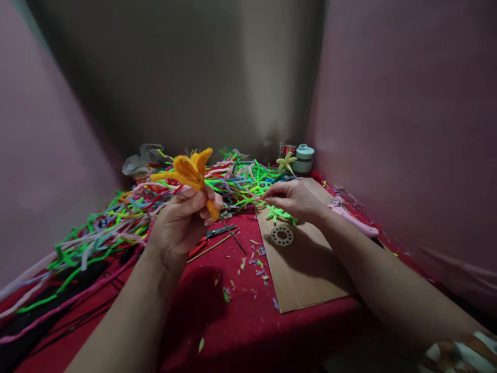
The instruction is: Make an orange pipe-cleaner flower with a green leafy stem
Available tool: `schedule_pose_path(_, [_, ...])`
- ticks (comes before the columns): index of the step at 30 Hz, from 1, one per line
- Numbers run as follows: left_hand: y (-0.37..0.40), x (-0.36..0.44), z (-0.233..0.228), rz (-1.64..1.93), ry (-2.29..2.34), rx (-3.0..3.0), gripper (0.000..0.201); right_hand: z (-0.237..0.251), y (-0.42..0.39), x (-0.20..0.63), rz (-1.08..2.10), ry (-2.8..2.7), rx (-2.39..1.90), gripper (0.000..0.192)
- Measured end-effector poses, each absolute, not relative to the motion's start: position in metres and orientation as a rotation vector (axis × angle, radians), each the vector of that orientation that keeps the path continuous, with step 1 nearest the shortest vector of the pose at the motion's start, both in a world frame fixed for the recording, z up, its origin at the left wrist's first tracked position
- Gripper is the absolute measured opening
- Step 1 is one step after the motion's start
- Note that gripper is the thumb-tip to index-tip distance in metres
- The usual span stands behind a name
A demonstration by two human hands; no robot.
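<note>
From where I watch, the thin wire stem (233, 235) under my left hand (182, 220) could snag the scissors (217, 233) on the red desk (240, 331) if it dips. That hand is closed around the orange pipe-cleaner flower (190, 171), petals above its fingers. My right hand (293, 199) pinches a strand at the edge of the pipe-cleaner heap (233, 181), over the green star piece (277, 213) on the cardboard (306, 274).

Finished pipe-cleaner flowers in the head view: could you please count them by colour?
Orange flower, held in the left hand: 1
Pale yellow flower, beside the jar: 1
Green star-shaped flower, under the right hand: 1
Total: 3
</note>
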State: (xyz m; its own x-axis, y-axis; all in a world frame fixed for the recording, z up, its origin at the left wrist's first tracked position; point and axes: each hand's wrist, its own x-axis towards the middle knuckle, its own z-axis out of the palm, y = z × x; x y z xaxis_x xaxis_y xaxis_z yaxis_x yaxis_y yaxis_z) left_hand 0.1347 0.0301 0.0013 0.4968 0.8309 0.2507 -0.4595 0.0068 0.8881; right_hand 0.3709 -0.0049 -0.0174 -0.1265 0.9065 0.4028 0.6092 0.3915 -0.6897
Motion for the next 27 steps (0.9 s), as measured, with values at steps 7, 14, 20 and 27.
schedule_pose_path(7, [0.032, 0.140, -0.003, 1.003, 0.411, 1.221, 0.011, -0.011, -0.025, 0.366, 0.504, -2.659, -1.477, 0.046])
schedule_pose_path(14, [0.037, 0.141, -0.008, 0.985, 0.443, 1.188, 0.009, -0.017, -0.029, 0.358, 0.365, -2.627, -1.649, 0.037])
schedule_pose_path(20, [0.039, 0.143, -0.009, 0.990, 0.449, 1.170, 0.008, -0.016, -0.029, 0.365, 0.421, -2.623, -1.577, 0.043])
schedule_pose_path(27, [0.042, 0.145, -0.014, 1.009, 0.414, 1.093, 0.006, -0.011, -0.034, 0.368, 0.408, -2.559, -1.530, 0.050])
